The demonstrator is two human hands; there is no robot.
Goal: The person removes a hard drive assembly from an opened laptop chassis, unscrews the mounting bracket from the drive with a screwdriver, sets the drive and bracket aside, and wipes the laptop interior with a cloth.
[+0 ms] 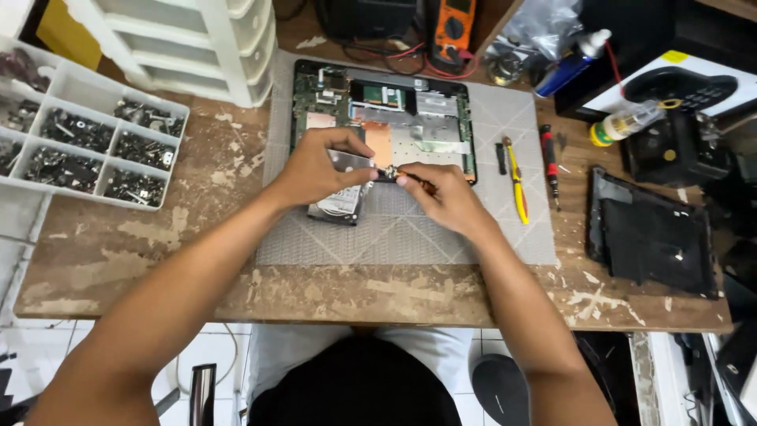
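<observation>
One opened laptop (384,110), lid off, lying flat at the far edge of one grey work mat (489,229) on the wooden table (118,244). One silver hard drive (341,197) at the laptop's near-left corner, long axis running near to far, tilted slightly, near end resting on the mat. Left hand (315,170) curled over the drive, fingers pressed on its top. Right hand (449,201) pinching a small screwdriver (410,180), tip pointing left at the drive's right edge. Right of the laptop, two more screwdrivers: one yellow (516,185), one red (550,162), both lying near to far. One black cover panel (654,237) further right. One white compartment tray (87,134) of screws at left.
</observation>
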